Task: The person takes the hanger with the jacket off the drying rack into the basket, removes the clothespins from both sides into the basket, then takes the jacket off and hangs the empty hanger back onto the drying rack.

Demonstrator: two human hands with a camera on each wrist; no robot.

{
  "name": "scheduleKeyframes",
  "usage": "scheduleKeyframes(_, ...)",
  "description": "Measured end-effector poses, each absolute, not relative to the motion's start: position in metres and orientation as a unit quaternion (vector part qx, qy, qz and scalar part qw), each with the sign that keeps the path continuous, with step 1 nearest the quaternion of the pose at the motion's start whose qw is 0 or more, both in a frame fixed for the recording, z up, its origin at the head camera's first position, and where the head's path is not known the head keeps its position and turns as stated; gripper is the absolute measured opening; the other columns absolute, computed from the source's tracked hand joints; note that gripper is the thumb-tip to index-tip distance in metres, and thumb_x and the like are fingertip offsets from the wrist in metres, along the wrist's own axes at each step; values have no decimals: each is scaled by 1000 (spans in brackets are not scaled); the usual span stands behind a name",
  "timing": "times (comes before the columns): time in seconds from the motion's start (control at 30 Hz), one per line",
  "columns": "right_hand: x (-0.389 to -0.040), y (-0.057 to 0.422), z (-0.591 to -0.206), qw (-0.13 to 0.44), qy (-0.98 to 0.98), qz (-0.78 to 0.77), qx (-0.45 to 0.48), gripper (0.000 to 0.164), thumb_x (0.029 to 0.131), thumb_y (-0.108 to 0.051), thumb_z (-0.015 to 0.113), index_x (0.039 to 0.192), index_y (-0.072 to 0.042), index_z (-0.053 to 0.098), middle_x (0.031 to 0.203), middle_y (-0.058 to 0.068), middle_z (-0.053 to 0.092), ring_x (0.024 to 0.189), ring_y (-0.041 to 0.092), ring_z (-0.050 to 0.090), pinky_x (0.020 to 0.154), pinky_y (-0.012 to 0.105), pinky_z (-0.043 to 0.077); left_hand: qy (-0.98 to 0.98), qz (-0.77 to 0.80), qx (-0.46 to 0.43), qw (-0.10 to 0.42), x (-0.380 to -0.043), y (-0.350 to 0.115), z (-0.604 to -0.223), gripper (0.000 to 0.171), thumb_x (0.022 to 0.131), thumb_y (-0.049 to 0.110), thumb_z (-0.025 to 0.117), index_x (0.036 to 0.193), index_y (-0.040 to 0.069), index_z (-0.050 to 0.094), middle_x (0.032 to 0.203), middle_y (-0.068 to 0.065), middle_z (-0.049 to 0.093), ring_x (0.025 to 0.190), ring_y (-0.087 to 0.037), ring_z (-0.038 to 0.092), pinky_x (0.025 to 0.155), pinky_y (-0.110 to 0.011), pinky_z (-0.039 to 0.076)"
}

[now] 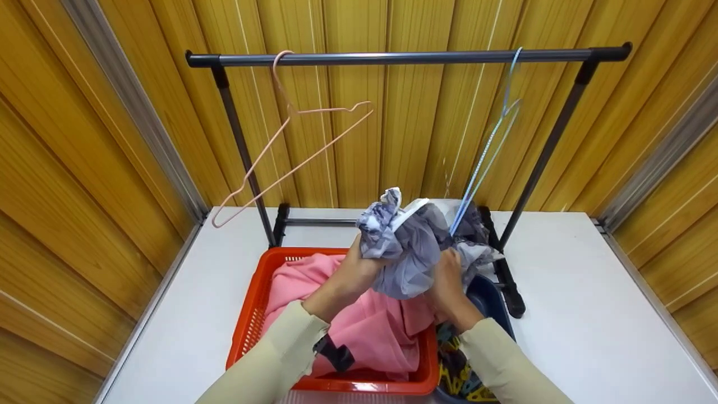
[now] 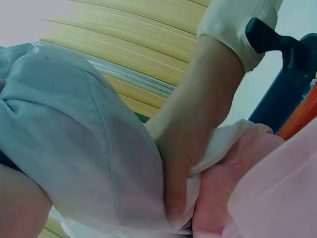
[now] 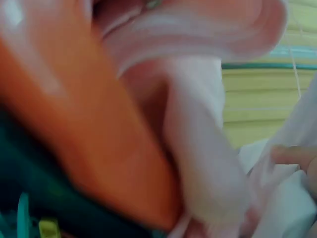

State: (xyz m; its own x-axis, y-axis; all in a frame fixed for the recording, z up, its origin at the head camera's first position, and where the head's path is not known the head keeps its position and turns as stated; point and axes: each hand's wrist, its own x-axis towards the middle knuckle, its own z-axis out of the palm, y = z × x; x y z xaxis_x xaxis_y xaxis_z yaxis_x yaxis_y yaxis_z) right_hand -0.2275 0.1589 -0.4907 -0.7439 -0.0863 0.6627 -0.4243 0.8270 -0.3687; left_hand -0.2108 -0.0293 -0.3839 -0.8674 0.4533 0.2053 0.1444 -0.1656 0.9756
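Note:
My left hand (image 1: 359, 268) grips a bunched, thin grey-and-white patterned garment (image 1: 412, 264), held up over the red basket. On the garment's other side, my right hand (image 1: 449, 280) grips its lower folds, the thumb pressing on the cloth in the left wrist view. Most fingers of both hands are hidden by fabric. A blue hanger (image 1: 485, 163) hangs edge-on from the rail, its lower end meeting the grey cloth in view; whether it touches is unclear. Pink cloth (image 1: 359, 325) fills the red basket (image 1: 247, 331) beneath my hands. The right wrist view is blurred.
A dark rack (image 1: 404, 58) with a horizontal rail stands at the back on the white table (image 1: 583, 292). A pink hanger (image 1: 291, 163) hangs from its left side. Right of the basket, a dark blue tub (image 1: 491, 303) holds several yellow and dark clips (image 1: 457, 376).

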Motion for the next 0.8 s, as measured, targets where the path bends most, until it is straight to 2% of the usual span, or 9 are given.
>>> scheduleKeyframes(0.07, -232, 163, -494, 349, -899, 224, 144, 19, 69, 11, 51, 86, 11, 59, 83, 27, 63, 88, 44, 55, 87, 58, 38, 626, 732, 246, 107, -210, -30, -383, 58, 87, 4, 56, 140, -11, 35, 137, -25, 49, 122, -14, 48, 112, -33, 33)
scheduleKeyframes(0.23, -239, 171, -496, 327, -910, 223, 122, 34, 74, -3, 59, 106, 7, 64, 106, 27, 66, 107, 46, 56, 90, 61, 40, 596, 752, 252, 125, -206, -34, -382, 65, 87, 6, 54, 143, -11, 25, 142, -27, 40, 125, -14, 44, 112, -31, 31)
scheduleKeyframes(0.3, -241, 174, -495, 320, -914, 222, 113, 38, 72, -9, 63, 108, 6, 65, 107, 26, 66, 110, 43, 56, 91, 61, 40, 578, 764, 255, 133, -204, -35, -381, 68, 86, 6, 55, 143, -11, 23, 142, -26, 39, 123, -12, 44, 111, -28, 32)
scheduleKeyframes(0.43, -242, 179, -490, 298, -921, 233, 91, 44, 68, -11, 68, 111, 2, 66, 115, 19, 66, 116, 38, 54, 94, 58, 38, 539, 787, 266, 136, -201, -36, -376, 76, 82, 9, 59, 145, -11, 21, 139, -17, 45, 119, -6, 47, 107, -25, 36)
scheduleKeyframes(0.53, -245, 181, -487, 295, -917, 256, 77, 41, 71, -11, 68, 111, -4, 67, 123, 12, 64, 120, 34, 53, 94, 58, 36, 523, 799, 267, 130, -200, -39, -372, 77, 80, 9, 60, 145, -11, 22, 135, -7, 50, 117, -4, 48, 106, -24, 37)
scheduleKeyframes(0.63, -248, 183, -486, 316, -907, 270, 72, 21, 75, -9, 64, 96, -8, 68, 129, 9, 61, 123, 34, 51, 91, 59, 36, 511, 809, 264, 124, -198, -41, -369, 72, 80, 8, 59, 141, -11, 27, 127, 0, 54, 115, -5, 50, 105, -23, 39)
scheduleKeyframes(0.7, -250, 184, -485, 331, -898, 278, 77, 11, 73, -5, 62, 84, -7, 64, 134, 10, 59, 127, 36, 49, 93, 61, 36, 505, 813, 268, 115, -196, -43, -366, 66, 80, 6, 58, 138, -10, 31, 122, 4, 54, 113, -6, 50, 104, -23, 40)
scheduleKeyframes(0.8, -251, 186, -485, 344, -894, 274, 93, 8, 70, -4, 62, 75, -8, 58, 137, 12, 57, 133, 40, 45, 97, 64, 34, 488, 820, 280, 104, -194, -46, -363, 59, 80, 6, 57, 134, -6, 38, 118, 6, 56, 111, -5, 51, 102, -22, 41)
